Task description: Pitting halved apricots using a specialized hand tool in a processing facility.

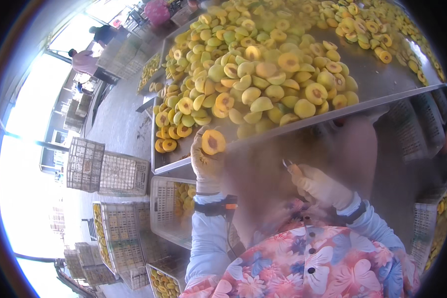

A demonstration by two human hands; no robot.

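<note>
My left hand (208, 164), in a stained light glove, holds a halved yellow stone fruit (213, 142) with its cut face up and a brown centre showing. It is just over the near edge of the metal table (301, 121). My right hand (322, 182), also gloved, grips a small tool with a curved metal tip (287, 162) over my lap; its exact kind is unclear. Beyond both hands, a large heap of halved yellow-green fruit (251, 95) covers much of the table. Some halves show brown centres.
A plastic crate (160, 219) with fruit stands below my left forearm. More crates (123, 173) are stacked at the left, and another crate (424, 219) with fruit stands at the right. A person (85, 63) is at the upper left, beside stacked crates.
</note>
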